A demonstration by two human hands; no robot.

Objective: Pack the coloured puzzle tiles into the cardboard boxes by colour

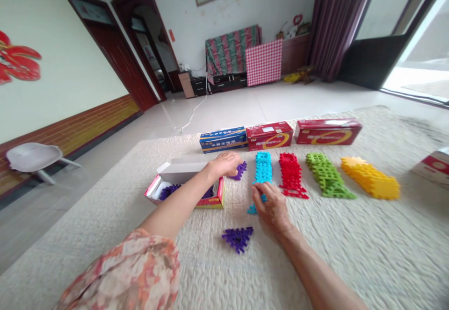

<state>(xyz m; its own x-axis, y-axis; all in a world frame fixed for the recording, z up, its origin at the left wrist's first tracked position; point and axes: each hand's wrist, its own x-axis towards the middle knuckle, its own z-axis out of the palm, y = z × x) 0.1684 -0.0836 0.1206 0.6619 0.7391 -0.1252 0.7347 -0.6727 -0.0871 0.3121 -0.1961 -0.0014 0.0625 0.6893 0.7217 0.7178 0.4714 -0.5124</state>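
My left hand (228, 164) reaches past the open red box (218, 198), its fingers closed on a purple piece (240, 170). More purple pieces (170, 191) lie inside that box, partly hidden by my forearm. My right hand (270, 205) is at the near end of the blue row (263, 166), fingers pinched together; what they hold, if anything, is hidden. A purple triangular piece (238, 239) lies on the cream mat between my arms. To the right run rows of red pieces (291, 175), green pieces (326, 175) and yellow pieces (370, 176).
Behind the rows stand a blue box (223, 140) and two red boxes (269, 136), (329, 132). Another box (433, 167) sits at the right edge of the mat (315, 244). A white stool (35, 156) stands on the floor at the left.
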